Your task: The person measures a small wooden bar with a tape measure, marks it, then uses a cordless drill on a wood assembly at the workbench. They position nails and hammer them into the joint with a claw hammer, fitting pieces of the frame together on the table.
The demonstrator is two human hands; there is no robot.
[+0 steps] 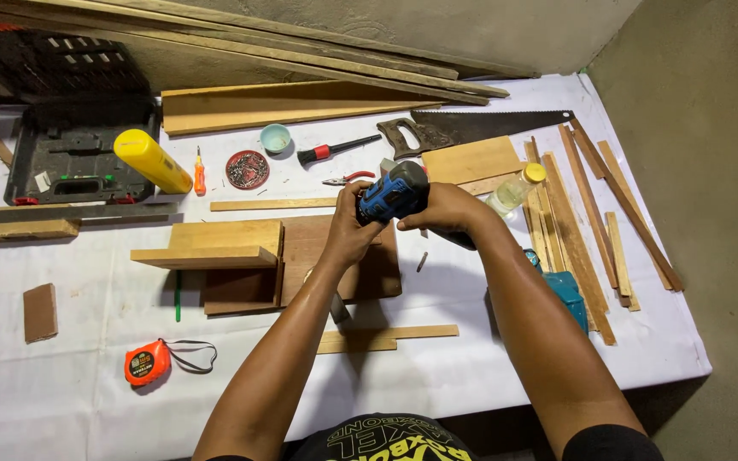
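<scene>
Blue-and-black cordless drill (395, 193) clasped by left hand (350, 224) and right hand (446, 209) above brown wooden board (309, 248); bit hidden; orange tape measure (147, 363) apart.

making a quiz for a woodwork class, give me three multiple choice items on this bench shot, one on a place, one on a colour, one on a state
1. Where does the tape measure lie?
A. near the table's front left edge
B. on the saw
C. inside the tool case

2. What colour is the drill body?
A. red
B. blue
C. green

3. How is the drill held?
A. lying loose on the cloth
B. in one hand only
C. gripped by both hands

Answers:
1. A, it sits on the white cloth at the front left, apart from the saw and the case.
2. B, its casing is blue with black parts.
3. C, the left hand and right hand both close on it.
</scene>
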